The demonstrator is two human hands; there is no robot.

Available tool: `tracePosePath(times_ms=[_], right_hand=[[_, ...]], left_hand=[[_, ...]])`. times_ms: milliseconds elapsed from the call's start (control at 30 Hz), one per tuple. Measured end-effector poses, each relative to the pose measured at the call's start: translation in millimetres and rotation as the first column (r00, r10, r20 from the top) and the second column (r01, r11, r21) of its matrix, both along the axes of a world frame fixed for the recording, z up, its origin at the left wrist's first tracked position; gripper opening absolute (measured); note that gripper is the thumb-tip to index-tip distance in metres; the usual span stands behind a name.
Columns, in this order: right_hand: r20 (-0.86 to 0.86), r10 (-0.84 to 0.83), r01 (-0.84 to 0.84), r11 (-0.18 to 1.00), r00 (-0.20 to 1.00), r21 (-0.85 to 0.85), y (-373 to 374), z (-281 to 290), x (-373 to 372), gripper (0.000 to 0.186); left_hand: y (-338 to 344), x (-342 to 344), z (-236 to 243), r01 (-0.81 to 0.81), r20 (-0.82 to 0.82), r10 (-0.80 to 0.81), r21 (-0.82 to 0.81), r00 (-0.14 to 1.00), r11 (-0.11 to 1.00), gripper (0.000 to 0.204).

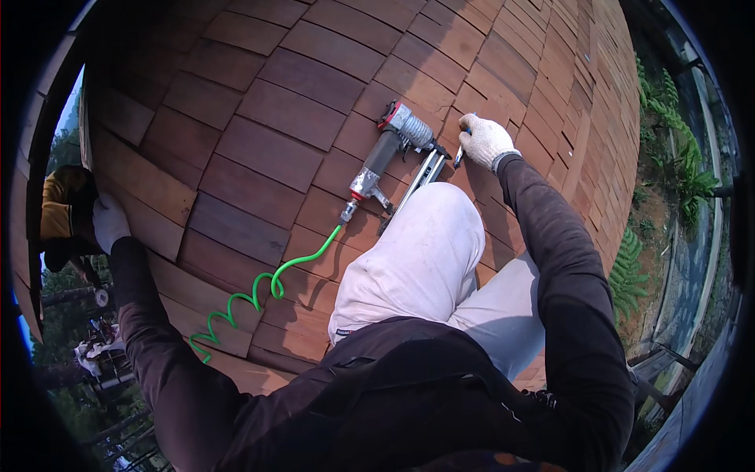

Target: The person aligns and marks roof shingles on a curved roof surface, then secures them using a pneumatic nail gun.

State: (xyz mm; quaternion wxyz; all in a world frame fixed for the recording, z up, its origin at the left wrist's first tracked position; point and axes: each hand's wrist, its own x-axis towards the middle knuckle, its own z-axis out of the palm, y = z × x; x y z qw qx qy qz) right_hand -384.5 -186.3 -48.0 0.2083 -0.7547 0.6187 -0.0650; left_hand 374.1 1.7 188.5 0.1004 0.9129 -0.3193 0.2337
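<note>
My right hand, in a white knit glove, is closed on a small slim tool with a blue part, just above my raised knee. Beside it a grey pneumatic nail gun with red trim lies on the reddish wooden shingles. A coiled green hose runs from its fitting down to the lower left. My left hand, also gloved, grips the edge of the shingles at the far left; its fingertips are partly hidden. My pale-trousered knee rests beside the nail gun.
A person in yellow and black is just beyond the left edge, with trees and clutter below. Down past the curving right edge are ferns, bare soil and long rails.
</note>
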Motion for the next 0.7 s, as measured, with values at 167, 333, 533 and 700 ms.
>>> tracePosePath(times_ms=[167, 333, 533, 700], right_hand=[[-0.007, 0.018, -0.018, 1.0, 1.0, -0.007, 2, 4, 8, 0.034], [0.061, -0.016, 0.019, 0.999, 0.998, -0.051, 2, 5, -4, 0.057], [0.127, 0.049, -0.038, 0.995, 0.991, -0.087, -2, -5, -18, 0.069], [-0.003, 0.027, -0.027, 0.997, 1.0, -0.075, -2, 5, -23, 0.078]], left_hand=[[20, 4, -3, -0.024, 0.005, 0.024, -0.049, 1.0, 0.999, 0.072], [7, -22, -3, -0.01, 0.123, 0.008, 0.013, 0.992, 1.0, 0.061], [3, 11, -22, -0.047, 0.272, 0.064, -0.068, 0.96, 0.997, 0.055], [11, -14, -17, -0.043, 0.251, 0.081, -0.155, 0.965, 0.987, 0.051]])
